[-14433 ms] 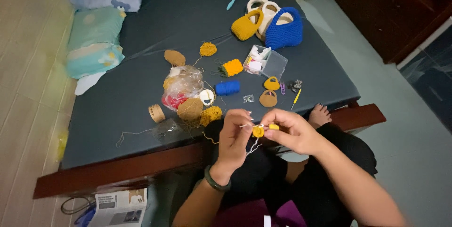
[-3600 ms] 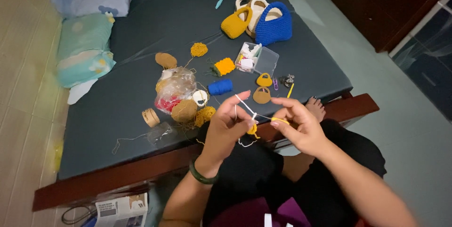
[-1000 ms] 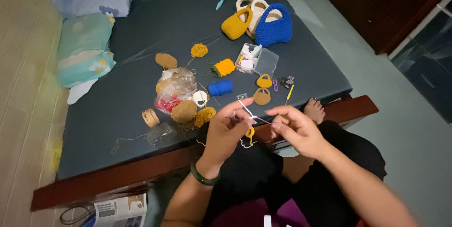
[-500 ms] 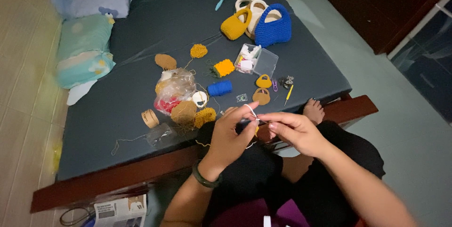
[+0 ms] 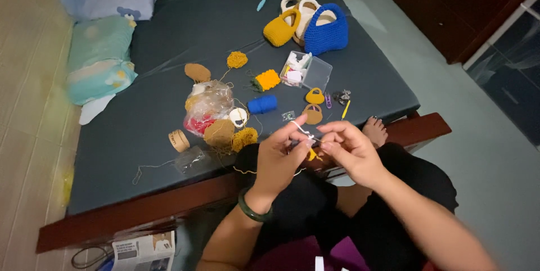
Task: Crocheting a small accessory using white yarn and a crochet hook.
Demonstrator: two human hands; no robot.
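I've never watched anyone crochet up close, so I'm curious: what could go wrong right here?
The small yellow piece hangs between the left hand and the right hand over the lap, off the dark mat; if dropped, it may fall out of sight. The hook points at a left finger and might prick it. The loose yarn strand near the mat's edge could snag.

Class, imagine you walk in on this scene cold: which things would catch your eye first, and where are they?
First, the two hands low in the middle: the left hand and right hand meet over a small yellow piece with a thin strand between them. Next, the blue bag and yellow bag at the far side of the dark mat. Then the plastic bag of yarn at its centre.
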